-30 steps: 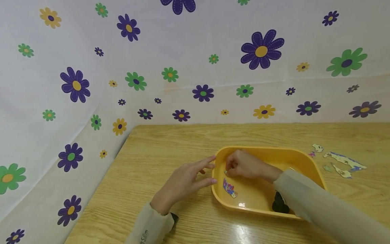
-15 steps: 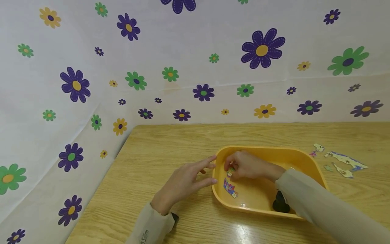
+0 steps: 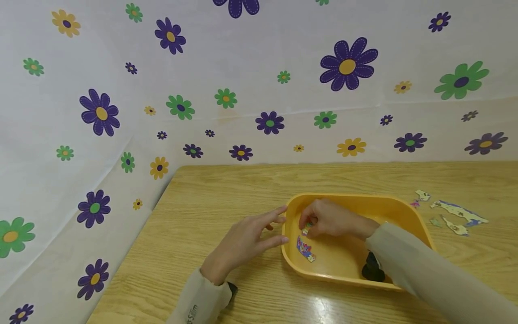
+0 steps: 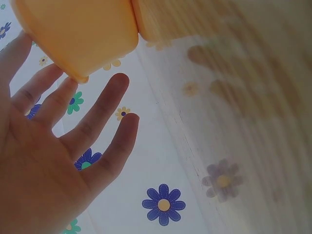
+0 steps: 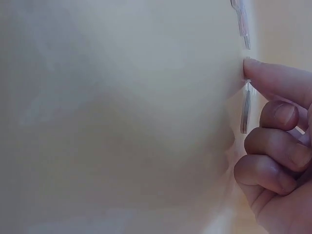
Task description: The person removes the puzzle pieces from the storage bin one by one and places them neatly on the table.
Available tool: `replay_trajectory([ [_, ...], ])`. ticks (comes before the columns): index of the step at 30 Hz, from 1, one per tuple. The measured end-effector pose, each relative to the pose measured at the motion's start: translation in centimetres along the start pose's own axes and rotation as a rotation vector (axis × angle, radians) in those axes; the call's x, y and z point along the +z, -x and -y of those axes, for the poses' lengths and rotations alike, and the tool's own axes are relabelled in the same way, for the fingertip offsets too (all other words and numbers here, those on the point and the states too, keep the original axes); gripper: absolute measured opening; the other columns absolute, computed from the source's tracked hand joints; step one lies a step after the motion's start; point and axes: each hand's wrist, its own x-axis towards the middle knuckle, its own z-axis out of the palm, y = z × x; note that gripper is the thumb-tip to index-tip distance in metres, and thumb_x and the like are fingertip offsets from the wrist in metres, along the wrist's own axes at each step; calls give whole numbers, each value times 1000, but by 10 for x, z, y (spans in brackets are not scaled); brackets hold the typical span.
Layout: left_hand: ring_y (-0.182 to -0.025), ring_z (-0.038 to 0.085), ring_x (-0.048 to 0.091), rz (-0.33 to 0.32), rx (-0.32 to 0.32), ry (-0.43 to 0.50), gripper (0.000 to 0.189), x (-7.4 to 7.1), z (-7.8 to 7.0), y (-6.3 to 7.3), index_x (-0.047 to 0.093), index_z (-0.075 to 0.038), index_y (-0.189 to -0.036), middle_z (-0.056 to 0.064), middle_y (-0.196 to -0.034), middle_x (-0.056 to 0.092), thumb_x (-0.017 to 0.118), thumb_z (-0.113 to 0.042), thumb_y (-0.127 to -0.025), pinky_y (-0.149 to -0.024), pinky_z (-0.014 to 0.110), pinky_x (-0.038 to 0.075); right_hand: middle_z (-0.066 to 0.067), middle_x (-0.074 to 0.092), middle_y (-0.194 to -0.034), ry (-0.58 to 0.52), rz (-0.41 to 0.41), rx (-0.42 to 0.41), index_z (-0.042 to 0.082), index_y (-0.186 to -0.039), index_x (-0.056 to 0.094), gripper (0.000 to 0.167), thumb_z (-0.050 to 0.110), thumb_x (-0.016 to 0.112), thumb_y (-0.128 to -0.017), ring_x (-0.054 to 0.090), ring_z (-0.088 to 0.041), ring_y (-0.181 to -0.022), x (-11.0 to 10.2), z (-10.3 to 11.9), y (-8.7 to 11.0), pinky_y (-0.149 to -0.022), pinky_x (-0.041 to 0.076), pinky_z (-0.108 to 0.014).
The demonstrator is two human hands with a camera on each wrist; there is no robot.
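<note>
My left hand (image 3: 247, 245) has its fingers spread and relaxed, with fingertips at the left rim of the yellow plastic basin (image 3: 344, 278). Seen from the left wrist, the fingers (image 4: 105, 105) touch the basin's outer side. Inside the basin, my right hand (image 3: 325, 218) bends over a small printed puzzle piece (image 3: 305, 231), which its thumb and fingers pinch. The right wrist view shows the thumb (image 5: 280, 80) pressed down by a thin piece (image 5: 245, 108) seen edge-on, the other fingers curled. A purple and red puzzle piece (image 3: 305, 249) lies just nearer on the basin floor.
Right of the basin, several pale yellow cut-out pieces (image 3: 459, 212) lie on the wooden table (image 3: 226, 189). A black device (image 3: 372, 269) shows below the right sleeve. A white flower-printed cloth (image 3: 243, 58) hangs behind and to the left.
The right fingers shift slightly over the small puzzle piece, which half a second ago showed more fully between them than now or earlier. The left hand stays at the rim.
</note>
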Motion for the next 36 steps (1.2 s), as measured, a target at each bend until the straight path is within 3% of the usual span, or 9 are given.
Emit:
replay_trajectory([
  [9, -102, 20, 68, 6, 10, 15, 62, 2, 2, 0, 45, -12, -154, -3, -130, 68, 66, -36, -100, -81, 32, 56, 9, 50, -62, 27, -46, -73, 3, -87, 73, 9, -2, 76, -80, 42, -3, -55, -11, 17, 3, -51, 37, -21],
  [20, -101, 20, 69, -2, 24, 31, 61, 2, 4, 1, 47, -13, -153, -3, -129, 69, 66, -36, -100, -79, 30, 55, 11, 46, -60, -13, -79, -77, 1, -90, 73, 9, 1, 77, -82, 40, -3, -52, -21, 31, 10, -50, 35, -22],
  [36, -100, 20, 69, -4, 31, 16, 60, 0, 5, -1, 48, -12, -152, -2, -128, 69, 67, -35, -100, -81, 30, 56, 7, 43, -60, -15, -172, 11, 0, -98, 74, 12, 5, 77, -88, 36, -7, -52, -44, 36, 28, -50, 32, -24],
])
